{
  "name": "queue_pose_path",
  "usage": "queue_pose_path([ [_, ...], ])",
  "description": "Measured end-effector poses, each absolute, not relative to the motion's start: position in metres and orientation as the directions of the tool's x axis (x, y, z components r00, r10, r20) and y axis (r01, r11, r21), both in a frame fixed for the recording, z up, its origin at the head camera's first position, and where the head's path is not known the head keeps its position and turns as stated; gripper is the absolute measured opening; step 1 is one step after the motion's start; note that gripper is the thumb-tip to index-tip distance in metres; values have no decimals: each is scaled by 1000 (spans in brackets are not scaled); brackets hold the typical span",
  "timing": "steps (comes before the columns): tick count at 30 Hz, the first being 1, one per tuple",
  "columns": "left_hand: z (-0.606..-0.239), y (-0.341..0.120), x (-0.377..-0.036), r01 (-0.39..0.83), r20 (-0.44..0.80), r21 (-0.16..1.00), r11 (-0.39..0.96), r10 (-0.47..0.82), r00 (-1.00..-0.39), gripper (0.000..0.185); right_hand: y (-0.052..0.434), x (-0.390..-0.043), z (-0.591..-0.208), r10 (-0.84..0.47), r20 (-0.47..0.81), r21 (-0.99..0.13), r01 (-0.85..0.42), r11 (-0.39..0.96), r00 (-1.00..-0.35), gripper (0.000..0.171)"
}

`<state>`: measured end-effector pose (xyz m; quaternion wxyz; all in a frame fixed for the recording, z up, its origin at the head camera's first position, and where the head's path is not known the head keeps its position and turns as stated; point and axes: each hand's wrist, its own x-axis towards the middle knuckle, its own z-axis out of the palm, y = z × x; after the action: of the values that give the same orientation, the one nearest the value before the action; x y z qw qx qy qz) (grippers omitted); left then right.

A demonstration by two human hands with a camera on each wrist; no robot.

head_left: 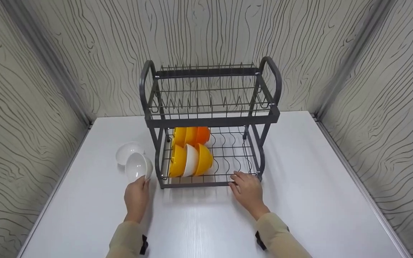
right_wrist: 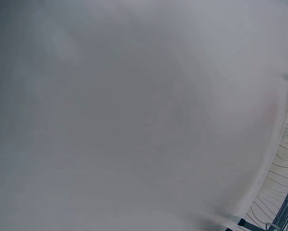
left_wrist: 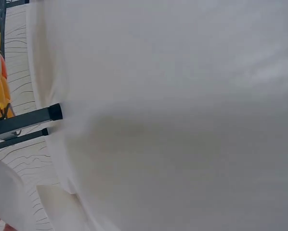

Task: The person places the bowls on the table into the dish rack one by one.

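My left hand (head_left: 136, 197) pinches the rim of a white bowl (head_left: 135, 167), tilted with its hollow side showing. Behind it a second white bowl (head_left: 124, 152) rests on the table, partly covered in the head view. In the left wrist view the held bowl (left_wrist: 9, 192) shows at the lower left corner, with fingertips at its edge. My right hand (head_left: 248, 191) rests on the lower front rail of the dark dish rack (head_left: 212, 122), near its right corner, fingers lying over the rail. The right wrist view leaves that hand out.
On the rack's lower tier, several bowls stand on edge at the left: a front row with a white bowl (head_left: 191, 160) between yellow ones, and a back row ending in an orange bowl (head_left: 203, 135). The upper tier has wire slots. Wood-patterned panels (head_left: 206, 32) enclose the white table (head_left: 310, 200).
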<state>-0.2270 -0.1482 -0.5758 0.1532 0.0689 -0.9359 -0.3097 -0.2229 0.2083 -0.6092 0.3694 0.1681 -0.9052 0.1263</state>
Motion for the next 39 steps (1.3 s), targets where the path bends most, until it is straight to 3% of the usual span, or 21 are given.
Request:
queue_pose_path([
  [9,-563,-136,-216,42,397,573,819,-232,-888,11,209,-224,-610,-201,726,-106,-396,912,-658,19],
  [16,-558,-125,-206,95,497,576,812,-256,-829,9,209,-222,-605,-204,689,-132,-397,908,-695,26],
  [19,-554,-120,-200,135,535,568,812,-240,-810,7,208,-220,-601,-175,666,-198,-398,896,-725,27],
  [26,-548,-107,-188,215,602,548,808,-202,-773,8,201,-219,-586,-19,627,-463,-392,795,-779,29],
  [33,-545,-94,-183,280,654,518,808,-162,-739,15,186,-219,-566,19,643,-563,-455,690,-766,32],
  [39,-544,-84,-181,353,705,487,799,-121,-699,19,168,-211,-544,14,612,-634,-480,607,-791,36],
])
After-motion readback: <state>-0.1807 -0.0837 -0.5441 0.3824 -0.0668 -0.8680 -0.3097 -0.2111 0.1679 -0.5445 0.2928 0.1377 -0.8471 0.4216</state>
